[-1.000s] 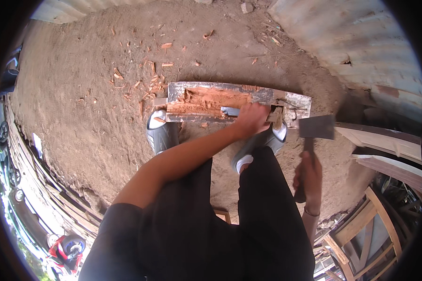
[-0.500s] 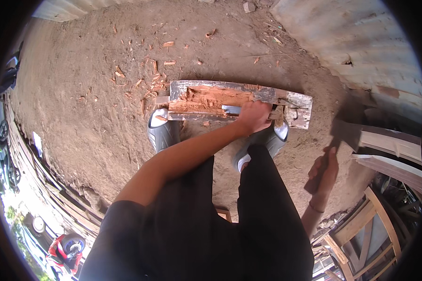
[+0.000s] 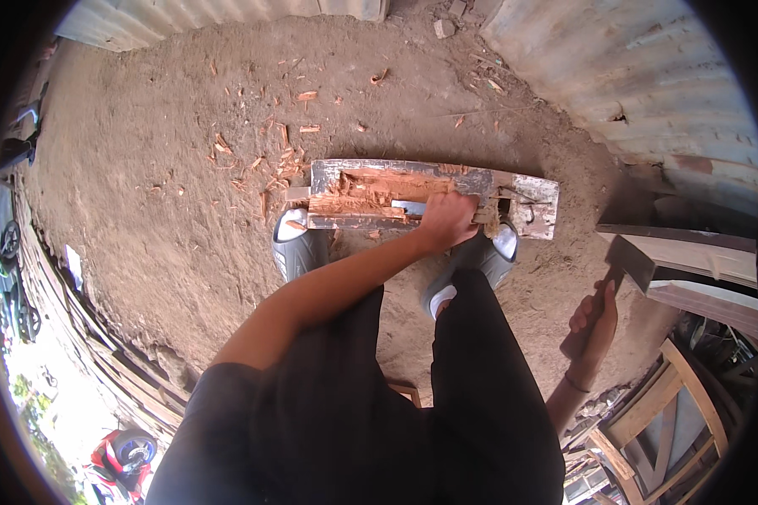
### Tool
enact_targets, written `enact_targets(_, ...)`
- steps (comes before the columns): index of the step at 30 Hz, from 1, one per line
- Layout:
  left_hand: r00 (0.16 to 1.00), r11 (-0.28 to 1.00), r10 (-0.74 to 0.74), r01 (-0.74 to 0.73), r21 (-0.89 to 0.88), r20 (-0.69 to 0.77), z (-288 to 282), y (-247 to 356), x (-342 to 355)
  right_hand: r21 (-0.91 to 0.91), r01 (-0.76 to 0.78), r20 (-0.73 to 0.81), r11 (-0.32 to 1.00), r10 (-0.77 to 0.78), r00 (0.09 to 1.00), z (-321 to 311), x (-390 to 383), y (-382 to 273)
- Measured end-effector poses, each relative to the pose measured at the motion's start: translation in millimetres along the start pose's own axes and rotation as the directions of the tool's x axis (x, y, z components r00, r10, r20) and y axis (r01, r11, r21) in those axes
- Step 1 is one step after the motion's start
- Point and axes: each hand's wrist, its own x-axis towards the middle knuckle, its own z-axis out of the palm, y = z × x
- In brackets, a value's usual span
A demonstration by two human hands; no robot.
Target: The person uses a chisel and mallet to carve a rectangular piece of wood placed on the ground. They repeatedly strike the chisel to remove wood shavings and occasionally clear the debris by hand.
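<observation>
A long wooden board (image 3: 472, 181) with worn dark and white paint lies across in front of my feet, its middle gouged to raw reddish wood. My left hand (image 3: 449, 220) is closed round a chisel (image 3: 408, 207), whose metal blade points left into the gouged part. The frayed end of its handle sticks out right of my fist, beside a dark square hole in the board. Off to the right, away from the board, my right hand (image 3: 596, 318) grips the handle of a mallet (image 3: 632, 263) with a dark blocky head.
Wood chips (image 3: 288, 160) lie scattered on the dirt ground beyond the board's left end. My shoes (image 3: 301, 252) are close against its near edge. Stacked timber (image 3: 691, 248) and a wooden frame (image 3: 661, 396) stand at right, near a corrugated metal sheet (image 3: 623, 93).
The chisel and my left hand have shifted left along the board. My right hand and the mallet have moved a little right and toward me; the mallet is less blurred.
</observation>
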Motion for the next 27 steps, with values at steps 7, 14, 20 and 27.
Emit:
enact_targets(7, 0.997, 0.997, -0.075, 0.074, -0.031, -0.023, -4, -3, -7, -0.521, -0.008, 0.385, 0.853, 0.243, 0.89, 76, -15, 63)
enact_targets(14, 0.994, 0.999, -0.02, 0.016, -0.034, -0.105, -9, -6, -14, -0.239, -0.216, 0.221, 0.947, 0.269, 0.937, 64, -20, 12)
enact_targets(20, 0.993, 0.989, -0.046, 0.031, -0.143, -0.107, -15, -1, -14, -0.256, -0.06, 0.136, 0.965, 0.098, 0.986, 33, -25, -29)
enact_targets(27, 0.997, 0.992, -0.071, 0.07, -0.102, -0.004, -20, 7, -10, -0.144, -0.032, 0.155, 0.989, 0.055, 0.986, 58, -21, -26)
